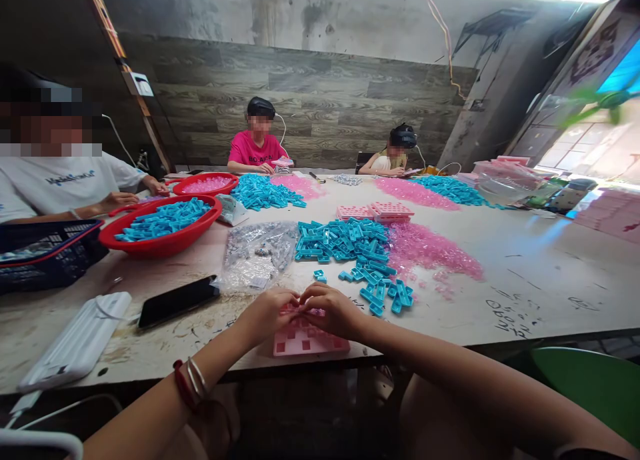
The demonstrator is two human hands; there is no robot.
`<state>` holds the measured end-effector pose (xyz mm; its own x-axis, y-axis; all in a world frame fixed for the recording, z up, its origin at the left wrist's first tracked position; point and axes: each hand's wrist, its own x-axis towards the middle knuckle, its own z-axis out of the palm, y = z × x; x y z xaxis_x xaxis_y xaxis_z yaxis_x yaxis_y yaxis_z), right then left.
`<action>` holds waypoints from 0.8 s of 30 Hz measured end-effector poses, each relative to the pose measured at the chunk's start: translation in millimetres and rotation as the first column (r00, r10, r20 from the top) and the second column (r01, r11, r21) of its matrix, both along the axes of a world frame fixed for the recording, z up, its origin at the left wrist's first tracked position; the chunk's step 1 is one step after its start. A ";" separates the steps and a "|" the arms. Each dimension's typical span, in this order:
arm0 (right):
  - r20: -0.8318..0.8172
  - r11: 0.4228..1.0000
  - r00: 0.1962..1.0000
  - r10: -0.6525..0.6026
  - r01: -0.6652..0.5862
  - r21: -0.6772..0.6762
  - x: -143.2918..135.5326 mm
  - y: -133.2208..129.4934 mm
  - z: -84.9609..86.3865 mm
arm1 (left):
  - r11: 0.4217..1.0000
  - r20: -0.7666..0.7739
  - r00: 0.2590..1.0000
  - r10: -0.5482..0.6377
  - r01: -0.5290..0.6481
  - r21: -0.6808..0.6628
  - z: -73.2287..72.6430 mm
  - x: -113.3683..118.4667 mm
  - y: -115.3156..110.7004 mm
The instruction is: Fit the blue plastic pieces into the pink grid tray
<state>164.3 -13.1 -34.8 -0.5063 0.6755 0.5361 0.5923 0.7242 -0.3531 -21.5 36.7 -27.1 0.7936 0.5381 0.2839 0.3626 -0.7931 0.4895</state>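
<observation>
A pink tray with square holes (320, 344) lies at the table's near edge, just in front of me. My left hand (270, 311) and my right hand (334, 309) meet over its far part, fingers bent and fingertips pressed close together. Whatever they pinch is hidden behind the fingers. Beyond the hands is a pile of small turquoise plastic pieces (345, 239), a few scattered nearer to me. Against its right side spreads a heap of clear pink pieces (435, 248). A clear plastic bag of small parts (259, 250) rests to the left of the turquoise pile.
A black phone (177, 301) and a white power bank (77, 340) lie at left. Behind them stand a dark blue basket (50, 263) and a red basin (163, 243) of turquoise pieces. More pink trays (393, 211) sit behind the piles. Several people work around the table.
</observation>
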 end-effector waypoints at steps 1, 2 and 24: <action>0.001 1.000 1.000 -0.005 0.005 0.007 -0.1 0.2 -0.3 | 1.000 0.011 1.000 -0.003 0.003 -0.002 0.0 0.2 0.3; 0.001 1.000 1.000 -0.011 0.011 0.013 -0.3 0.4 -0.3 | 1.000 0.022 1.000 -0.010 0.009 0.003 -0.2 0.5 0.7; 0.003 0.995 0.998 0.059 -0.058 -0.079 4.3 7.3 3.3 | 0.992 0.041 0.999 -0.002 0.007 -0.126 2.5 3.0 10.2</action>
<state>168.6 -5.8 -31.5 -0.5488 0.6844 0.4800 0.5516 0.7279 -0.4072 -18.5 46.9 -24.6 0.7853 0.5680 0.2464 0.3364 -0.7256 0.6002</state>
